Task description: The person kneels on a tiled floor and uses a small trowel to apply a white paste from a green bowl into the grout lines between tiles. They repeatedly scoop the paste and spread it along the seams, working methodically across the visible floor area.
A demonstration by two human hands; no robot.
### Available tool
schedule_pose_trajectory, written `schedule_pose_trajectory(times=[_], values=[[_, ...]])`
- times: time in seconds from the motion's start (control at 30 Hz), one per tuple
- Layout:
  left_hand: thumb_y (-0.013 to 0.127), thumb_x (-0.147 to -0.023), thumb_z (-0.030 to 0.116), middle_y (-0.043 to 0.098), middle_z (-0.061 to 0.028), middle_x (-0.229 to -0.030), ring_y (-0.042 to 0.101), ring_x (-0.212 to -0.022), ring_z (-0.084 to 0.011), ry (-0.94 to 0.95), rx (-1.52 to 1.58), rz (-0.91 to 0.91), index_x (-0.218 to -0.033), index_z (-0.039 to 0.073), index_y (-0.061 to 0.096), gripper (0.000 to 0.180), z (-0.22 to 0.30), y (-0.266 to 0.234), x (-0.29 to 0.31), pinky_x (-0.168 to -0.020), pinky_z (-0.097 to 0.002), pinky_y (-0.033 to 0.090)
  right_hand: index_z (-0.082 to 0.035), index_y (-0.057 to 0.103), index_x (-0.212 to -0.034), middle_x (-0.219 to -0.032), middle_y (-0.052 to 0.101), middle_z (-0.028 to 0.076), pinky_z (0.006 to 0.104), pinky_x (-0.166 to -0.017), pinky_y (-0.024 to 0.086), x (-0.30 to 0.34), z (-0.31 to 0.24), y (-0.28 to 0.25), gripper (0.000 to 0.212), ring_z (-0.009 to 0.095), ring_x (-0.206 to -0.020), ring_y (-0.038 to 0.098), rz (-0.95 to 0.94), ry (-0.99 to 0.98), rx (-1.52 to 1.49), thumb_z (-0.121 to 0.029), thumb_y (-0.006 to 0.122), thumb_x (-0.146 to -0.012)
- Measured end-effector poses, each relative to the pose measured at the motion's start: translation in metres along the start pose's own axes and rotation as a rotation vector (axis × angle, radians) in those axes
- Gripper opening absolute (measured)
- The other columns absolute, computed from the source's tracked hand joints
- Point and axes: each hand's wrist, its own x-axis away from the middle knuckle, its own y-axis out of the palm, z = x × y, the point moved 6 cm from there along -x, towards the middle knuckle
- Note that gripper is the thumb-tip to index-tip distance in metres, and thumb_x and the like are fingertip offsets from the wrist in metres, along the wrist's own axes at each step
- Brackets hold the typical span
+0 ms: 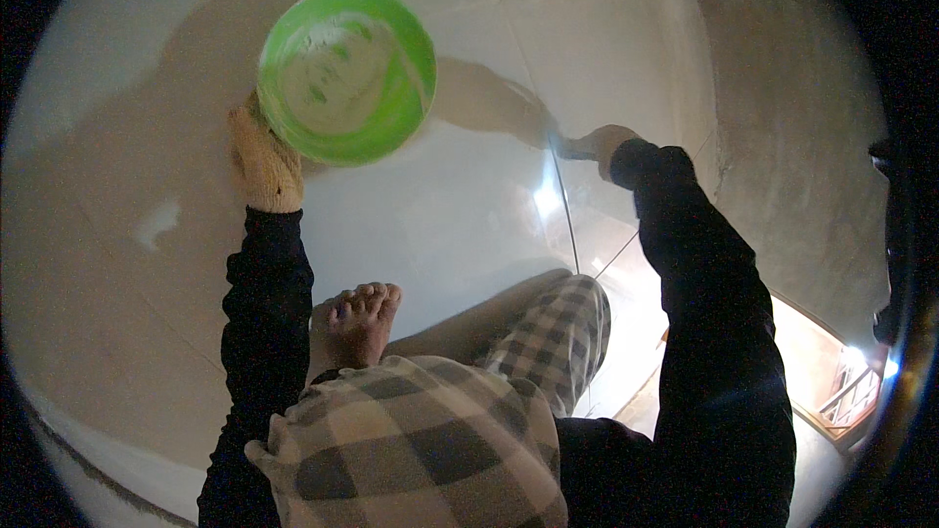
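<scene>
A round green bowl (406,122) is in my left hand (267,161), which wears a cream knit glove and grips the bowl by its near-left rim. Pale paste or powder (333,68) coats the inside of the bowl, thicker in the middle. To the right, my right hand (608,145) is low over the glossy white tiles (440,215), fingers curled and pointing left. Their tips meet a tile joint (564,196), a thin dark line. Shadow covers those fingers, and anything small between them cannot be made out.
My bare foot (362,323) and my knee in checked trousers (562,323) are close in front of me. A dull grey surface (792,117) borders the tiles on the right. Bright light comes from an opening (822,372) at the lower right. Shadows fall across the tiles.
</scene>
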Motion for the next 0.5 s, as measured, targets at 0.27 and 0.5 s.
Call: schedule_pose_trajectory(times=[0.27,0.5], values=[[0.056,-0.092,0.034,0.05,-0.0181,-0.123,0.057,-0.108,-0.0292,0.385,-1.284,-0.13,-0.124,0.004,0.043,0.046,0.007,-0.001,-0.012,-0.091,-0.0432,0.046,-0.025,0.051,-0.133,-0.121,0.061,0.015,0.0421,-0.096,0.047,0.005,-0.017,-0.116,0.045,0.03,-0.11,0.059,0.457,-0.133,-0.085,-0.02,0.053,-0.088],[0.049,-0.097,0.033,0.052,-0.0148,-0.126,0.055,-0.114,-0.0247,0.24,-0.804,-0.164,-0.126,0.003,0.046,0.042,0.019,0.02,-0.004,-0.088,-0.0379,0.05,-0.014,0.067,-0.11,-0.107,0.067,0.018,0.0436,-0.088,0.049,0.019,-0.041,-0.052,0.04,0.033,-0.099,0.065,0.109,0.095,-0.454,-0.044,0.053,-0.089]])
